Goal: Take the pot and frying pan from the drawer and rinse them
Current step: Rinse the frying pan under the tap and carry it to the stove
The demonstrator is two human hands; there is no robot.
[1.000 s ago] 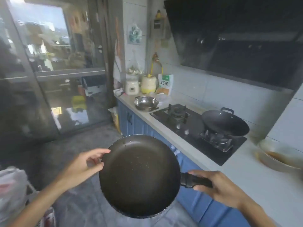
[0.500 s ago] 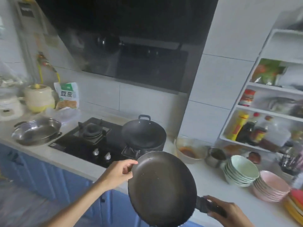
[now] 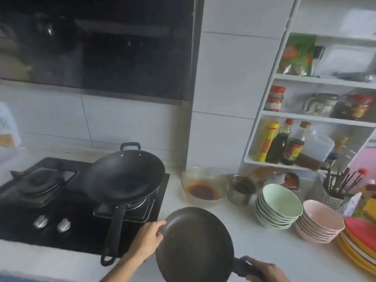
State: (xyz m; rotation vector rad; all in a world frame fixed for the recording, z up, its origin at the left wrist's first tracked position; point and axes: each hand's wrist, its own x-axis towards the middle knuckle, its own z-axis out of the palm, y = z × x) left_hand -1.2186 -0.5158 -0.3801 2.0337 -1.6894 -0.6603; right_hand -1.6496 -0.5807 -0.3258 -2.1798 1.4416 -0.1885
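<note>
A dark round frying pan (image 3: 194,244) hangs over the white counter (image 3: 254,241) at the bottom centre, tilted with its inside toward me and small pale specks on it. My right hand (image 3: 264,270) grips its black handle at the lower right. My left hand (image 3: 149,238) pinches the pan's left rim between thumb and fingers. No pot from the drawer is in view, and the drawer is out of frame.
A black wok (image 3: 126,176) sits on the right burner of the gas hob (image 3: 40,202), its long handle pointing toward me. On the counter stand a glass bowl of brown sauce (image 3: 203,188), a steel cup (image 3: 242,190), stacked green bowls (image 3: 278,206), pink bowls (image 3: 320,222), plates (image 3: 360,241). Shelves with bottles (image 3: 284,143) rise at right.
My view has swung right from the doorway along the counter to the hob and shelves. The pan stays in both hands and has moved right with me, now above the counter.
</note>
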